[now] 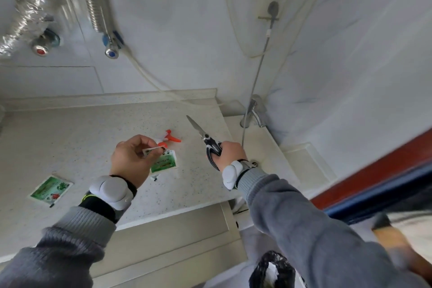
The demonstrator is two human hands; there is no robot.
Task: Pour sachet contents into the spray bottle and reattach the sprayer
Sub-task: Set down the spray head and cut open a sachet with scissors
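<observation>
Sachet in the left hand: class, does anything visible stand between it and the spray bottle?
The left hand pinches the sachet above the counter. Only the orange sprayer lies beyond it; no bottle body shows, so that cannot be judged.

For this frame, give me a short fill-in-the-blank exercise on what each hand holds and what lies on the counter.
1. The right hand grips black-handled ____, blades pointing away.
2. The left hand pinches a green-and-white paper sachet by its ____ edge.
3. A second green sachet lies flat on the speckled counter, to the ____ of the left hand.

Missing words: scissors; top; left
</observation>
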